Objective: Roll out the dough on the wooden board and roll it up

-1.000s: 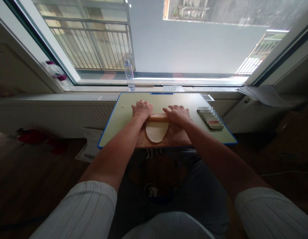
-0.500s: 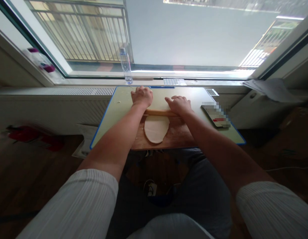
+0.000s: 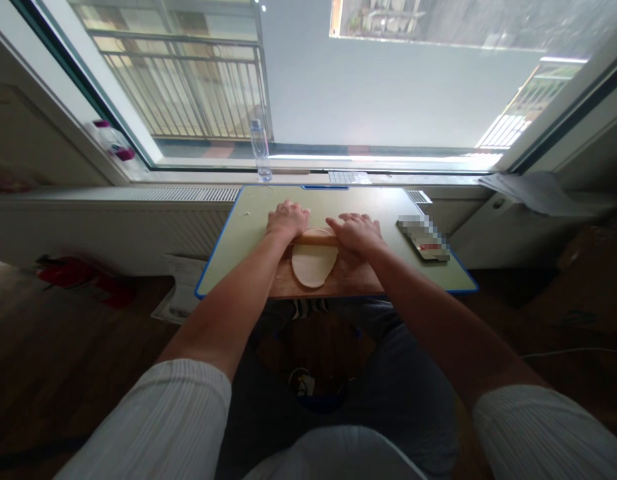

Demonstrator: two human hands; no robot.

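A wooden rolling pin (image 3: 316,239) lies crosswise over a flat, pale piece of dough (image 3: 313,267). My left hand (image 3: 288,220) is on the pin's left end, and my right hand (image 3: 357,232) bears on its right end, with the thumb pointing inward. Most of the dough is on the near side of the pin; a thin rim of it shows beyond. Under the dough is a brown wooden board (image 3: 358,281), partly covered by my forearms. Both ends of the pin are hidden by my hands.
The board rests on a small blue-edged table (image 3: 231,237). At its right is a tablet-like object (image 3: 423,241), partly blurred out. A clear bottle (image 3: 260,153) stands on the windowsill, another bottle (image 3: 113,141) farther left. A red fire extinguisher (image 3: 83,279) is on the floor.
Both hands have drawn the rolling pin back from the dough's far edge onto the dough, so a rim now shows beyond it. The head view has shifted slightly upward.
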